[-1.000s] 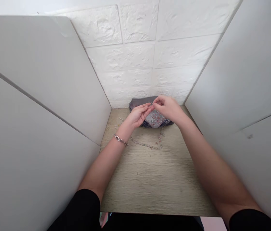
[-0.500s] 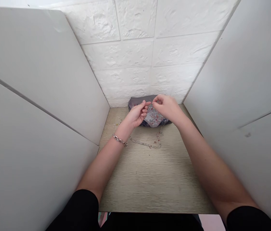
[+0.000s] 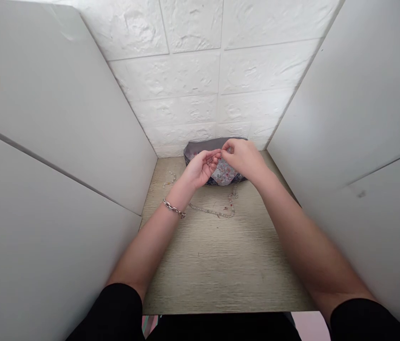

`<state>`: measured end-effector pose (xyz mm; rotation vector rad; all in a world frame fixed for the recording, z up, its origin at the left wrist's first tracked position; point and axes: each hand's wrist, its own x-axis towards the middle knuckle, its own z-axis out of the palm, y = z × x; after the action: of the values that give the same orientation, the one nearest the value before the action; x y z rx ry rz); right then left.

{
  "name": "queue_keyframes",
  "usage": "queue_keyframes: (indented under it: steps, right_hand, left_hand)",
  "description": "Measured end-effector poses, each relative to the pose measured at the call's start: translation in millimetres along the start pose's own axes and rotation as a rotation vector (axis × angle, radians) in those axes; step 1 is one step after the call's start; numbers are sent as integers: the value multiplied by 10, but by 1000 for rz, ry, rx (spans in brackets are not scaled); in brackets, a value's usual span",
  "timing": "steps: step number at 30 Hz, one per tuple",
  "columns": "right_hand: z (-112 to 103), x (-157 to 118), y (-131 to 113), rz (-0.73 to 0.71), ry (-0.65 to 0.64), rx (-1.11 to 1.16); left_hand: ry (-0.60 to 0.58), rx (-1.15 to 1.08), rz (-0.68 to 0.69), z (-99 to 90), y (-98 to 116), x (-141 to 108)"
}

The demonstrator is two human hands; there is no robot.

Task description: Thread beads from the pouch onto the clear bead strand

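My left hand [image 3: 201, 169] is palm-up and curled, with a silver chain bracelet [image 3: 173, 208] on its wrist. My right hand [image 3: 242, 158] faces it, palm-down, and their fingertips nearly meet above a dark cloth pouch [image 3: 200, 149] with a grey top and a floral patchwork panel. Between the fingers I cannot tell whether anything small is held. A thin strand of pale beads [image 3: 214, 213] with some reddish ones lies on the tabletop in front of the pouch, and its left part disappears behind my left wrist.
A pale wood-grain tabletop [image 3: 221, 270] is walled by white panels on the left [image 3: 54, 142] and right [image 3: 349, 109]. Behind it stands a white textured brick-pattern wall [image 3: 185, 80]. My forearms reach in from the near edge, with black sleeves at the bottom.
The whole view has shifted slightly up and left in the frame. My hands stay together above the pouch with small finger movements, and the bead strand has not visibly moved.
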<state>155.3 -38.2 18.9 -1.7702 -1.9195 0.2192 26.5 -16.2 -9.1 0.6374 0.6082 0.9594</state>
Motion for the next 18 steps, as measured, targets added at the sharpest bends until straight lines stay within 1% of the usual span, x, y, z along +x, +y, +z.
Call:
queue_keyframes:
  steps: [5, 8, 12, 15, 18]
  right_hand:
    - [-12, 0, -14, -41, -30, -9]
    - [-12, -4, -22, -60, -32, -28]
    - [-13, -6, -31, -108, -32, -12]
    - [-16, 4, -30, -176, -25, 44]
    - [-19, 21, -21, -194, -40, 113]
  left_hand:
    - [-8, 85, 40, 15, -35, -4]
    - [-4, 104, 36, 7, -46, 3]
    - [5, 79, 43, -6, -49, 17]
    - [3, 45, 53, -3, -47, 22]
    - [0, 7, 36, 6, -44, 25]
